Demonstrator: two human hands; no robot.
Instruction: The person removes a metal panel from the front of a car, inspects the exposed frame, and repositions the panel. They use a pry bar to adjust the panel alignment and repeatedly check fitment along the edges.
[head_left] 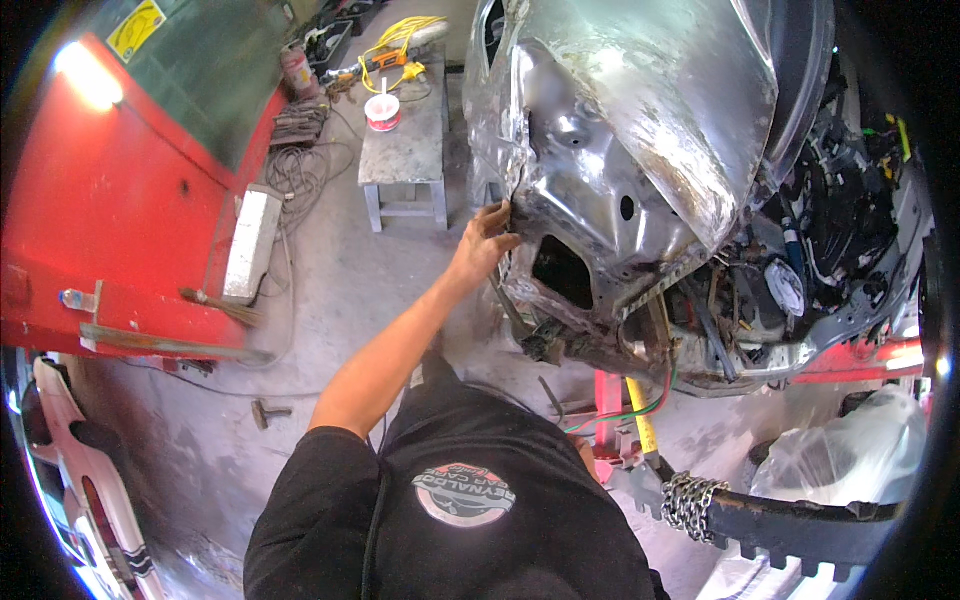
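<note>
My left hand (484, 246) reaches forward to the near left edge of a bare-metal car body (590, 195). Its fingers and thumb are bent round the seam of the panel there, close to a dark rectangular opening (563, 272). The metal is dented, shiny in places and stained brown along its lower edge. Of my right arm only a sliver of skin (583, 453) shows beside my black shirt; the fingers are hidden.
Ahead stands a grey bench (405, 155) with a white-and-red tub (382, 112) and an orange power tool (388, 65). Left are a red panel (110, 200) and a hammer (262, 413) on the floor. A chain (690, 505) wraps a toothed black beam (800, 512) at right.
</note>
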